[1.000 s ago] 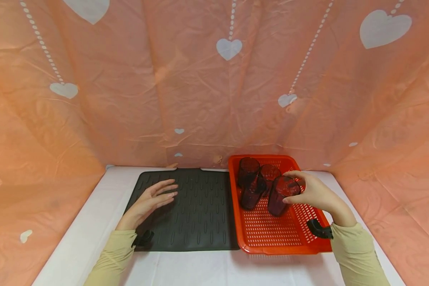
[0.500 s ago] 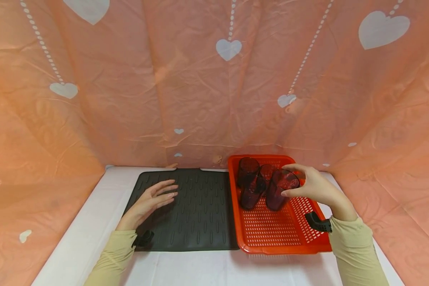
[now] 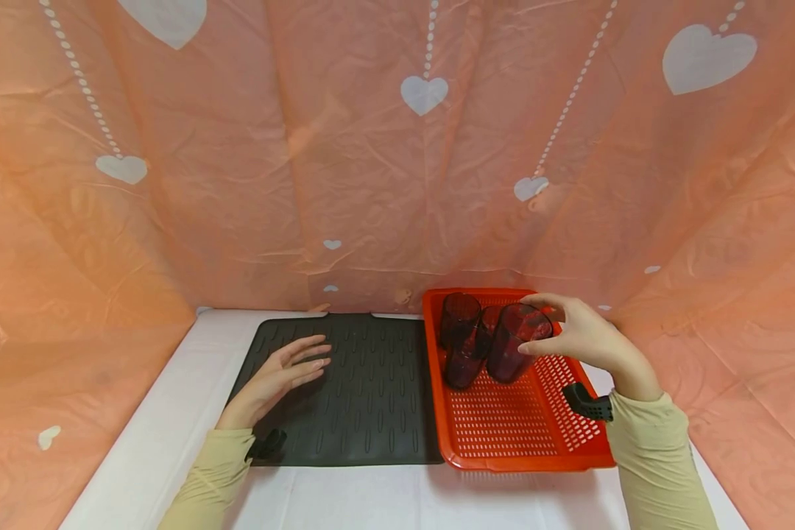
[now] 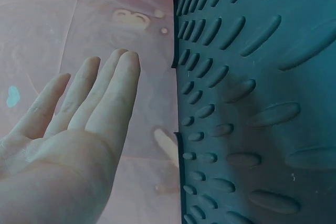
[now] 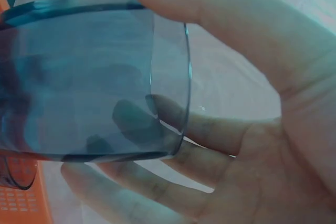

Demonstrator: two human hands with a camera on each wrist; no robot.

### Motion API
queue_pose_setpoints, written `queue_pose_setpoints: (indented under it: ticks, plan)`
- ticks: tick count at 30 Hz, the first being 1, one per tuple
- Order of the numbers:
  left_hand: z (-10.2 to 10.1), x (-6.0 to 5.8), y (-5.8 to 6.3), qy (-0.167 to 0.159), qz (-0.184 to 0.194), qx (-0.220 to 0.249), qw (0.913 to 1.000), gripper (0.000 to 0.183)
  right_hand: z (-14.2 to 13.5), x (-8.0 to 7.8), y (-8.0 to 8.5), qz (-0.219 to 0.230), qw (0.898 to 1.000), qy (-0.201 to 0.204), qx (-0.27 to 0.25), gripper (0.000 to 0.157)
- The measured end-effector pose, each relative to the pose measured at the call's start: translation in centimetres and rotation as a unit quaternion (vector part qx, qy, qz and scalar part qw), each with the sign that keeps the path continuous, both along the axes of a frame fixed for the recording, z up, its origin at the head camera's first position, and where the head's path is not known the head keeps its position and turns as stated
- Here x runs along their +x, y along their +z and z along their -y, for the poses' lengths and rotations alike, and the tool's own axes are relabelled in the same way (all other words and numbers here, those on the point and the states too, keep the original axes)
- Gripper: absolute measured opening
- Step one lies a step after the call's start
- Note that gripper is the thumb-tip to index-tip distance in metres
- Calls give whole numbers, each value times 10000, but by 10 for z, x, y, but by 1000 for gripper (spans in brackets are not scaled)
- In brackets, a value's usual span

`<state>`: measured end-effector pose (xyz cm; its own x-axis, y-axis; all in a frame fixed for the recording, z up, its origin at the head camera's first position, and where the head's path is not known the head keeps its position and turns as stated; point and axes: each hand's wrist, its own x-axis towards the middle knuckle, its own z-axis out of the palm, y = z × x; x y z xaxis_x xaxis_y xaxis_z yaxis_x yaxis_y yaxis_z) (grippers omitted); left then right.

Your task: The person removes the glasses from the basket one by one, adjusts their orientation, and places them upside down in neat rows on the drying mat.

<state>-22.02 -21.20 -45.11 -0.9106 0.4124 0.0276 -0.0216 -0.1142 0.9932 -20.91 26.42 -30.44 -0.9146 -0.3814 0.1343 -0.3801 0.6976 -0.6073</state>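
Observation:
My right hand (image 3: 586, 338) holds a dark purple, see-through drinking glass (image 3: 509, 361) near its rim, with the thumb on the near side and the fingers round the far side. In the right wrist view the fingers show through the glass wall (image 5: 89, 72). The glass is tilted, over the red basket (image 3: 523, 462). Three other dark glasses (image 3: 462, 368) stand close together in the basket's back left, partly hidden by one another and by the held glass. Over the dark ribbed mat (image 3: 371, 390), my left hand (image 3: 271, 379) hovers with fingers extended, holding nothing.
Mat and basket lie side by side on a white-covered table (image 3: 344, 497), the mat's right edge against the basket. An orange curtain with white hearts (image 3: 371, 184) closes off the back and both sides. Each wrist wears a black camera mount (image 3: 586, 403).
My right hand has carried the glass slightly up, away from me and to the left, towards the other glasses. My left hand has stayed in place.

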Motion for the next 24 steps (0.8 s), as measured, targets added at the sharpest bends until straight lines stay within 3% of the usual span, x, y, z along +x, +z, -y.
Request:
queue_pose_setpoints:
  ticks: [13, 18, 24]
  plan:
    - [-1, 0, -6, -12, 91, -5, 10000, 65, 4, 2, 9, -18, 9983, 213, -534, 69]
    - [-2, 1, -8, 10, 97, 26, 9999, 63, 6, -1, 8, -279, 9979, 346, -461, 76]
    - [-2, 3, -10, -4, 64, 39, 10000, 63, 13, -6, 4, -379, 9973, 482, -394, 71]
